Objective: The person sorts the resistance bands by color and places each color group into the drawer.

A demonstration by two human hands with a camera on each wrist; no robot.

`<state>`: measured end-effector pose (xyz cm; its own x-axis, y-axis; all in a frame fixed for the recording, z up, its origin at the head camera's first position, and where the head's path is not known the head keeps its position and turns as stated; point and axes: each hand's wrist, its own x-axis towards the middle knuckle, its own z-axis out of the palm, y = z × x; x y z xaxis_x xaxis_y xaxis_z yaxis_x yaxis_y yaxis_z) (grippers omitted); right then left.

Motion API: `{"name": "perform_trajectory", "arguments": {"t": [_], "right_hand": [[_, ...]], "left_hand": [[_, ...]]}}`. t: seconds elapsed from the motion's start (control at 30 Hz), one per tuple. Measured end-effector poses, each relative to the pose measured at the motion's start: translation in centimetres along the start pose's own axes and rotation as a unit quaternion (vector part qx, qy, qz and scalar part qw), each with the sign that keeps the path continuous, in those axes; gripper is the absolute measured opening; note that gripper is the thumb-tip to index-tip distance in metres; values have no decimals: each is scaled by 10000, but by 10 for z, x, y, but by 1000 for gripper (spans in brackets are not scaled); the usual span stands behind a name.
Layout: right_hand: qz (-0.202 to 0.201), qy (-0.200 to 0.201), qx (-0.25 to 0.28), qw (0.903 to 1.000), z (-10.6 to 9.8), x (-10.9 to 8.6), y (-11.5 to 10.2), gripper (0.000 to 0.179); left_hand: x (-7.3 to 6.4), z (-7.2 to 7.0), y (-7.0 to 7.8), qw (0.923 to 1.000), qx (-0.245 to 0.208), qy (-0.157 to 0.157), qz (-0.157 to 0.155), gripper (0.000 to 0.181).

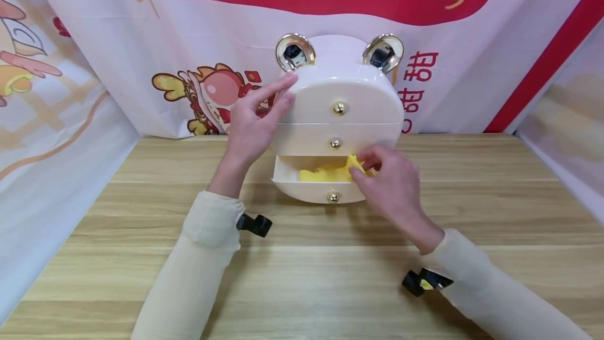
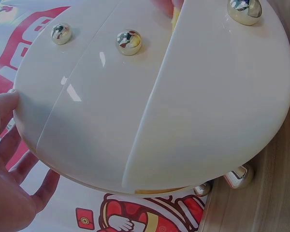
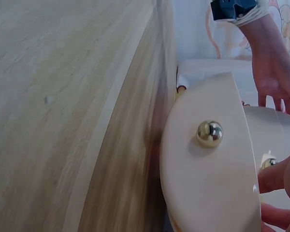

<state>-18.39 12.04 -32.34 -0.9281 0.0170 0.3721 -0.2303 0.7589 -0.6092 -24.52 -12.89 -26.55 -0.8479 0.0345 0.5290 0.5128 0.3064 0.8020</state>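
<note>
A white rounded storage box [image 1: 306, 106] with three drawers and gold ball knobs stands on the table. Its bottom drawer [image 1: 302, 189] is pulled out, and a yellow, soft-looking object [image 1: 318, 174] lies inside. At the drawer's right end, my right hand [image 1: 394, 185] pinches a raised part of the yellow between thumb and fingers; its exact kind I cannot tell. My left hand [image 1: 252, 122] rests against the box's upper left side, thumb and fingers extended. In the left wrist view, the left fingers [image 2: 21, 166] lie along the box's edge.
Two gold-rimmed round pieces [image 1: 294, 52] stick up from the box's top like ears. Behind it hangs a white and red printed cloth [image 1: 226, 30]. The wood-grain table [image 1: 321, 287] extends in front, with cloth walls at both sides.
</note>
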Motion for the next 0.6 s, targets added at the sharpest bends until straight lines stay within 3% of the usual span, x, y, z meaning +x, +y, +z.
{"name": "perform_trajectory", "arguments": {"t": [0.4, 0.6], "right_hand": [[394, -142, 35, 9991, -12, 2, 12, 23], [698, -52, 539, 9961, -19, -2, 11, 24]], "left_hand": [[0, 0, 0, 10000, -56, 10, 80, 34], [0, 0, 1, 10000, -48, 0, 40, 34]]}}
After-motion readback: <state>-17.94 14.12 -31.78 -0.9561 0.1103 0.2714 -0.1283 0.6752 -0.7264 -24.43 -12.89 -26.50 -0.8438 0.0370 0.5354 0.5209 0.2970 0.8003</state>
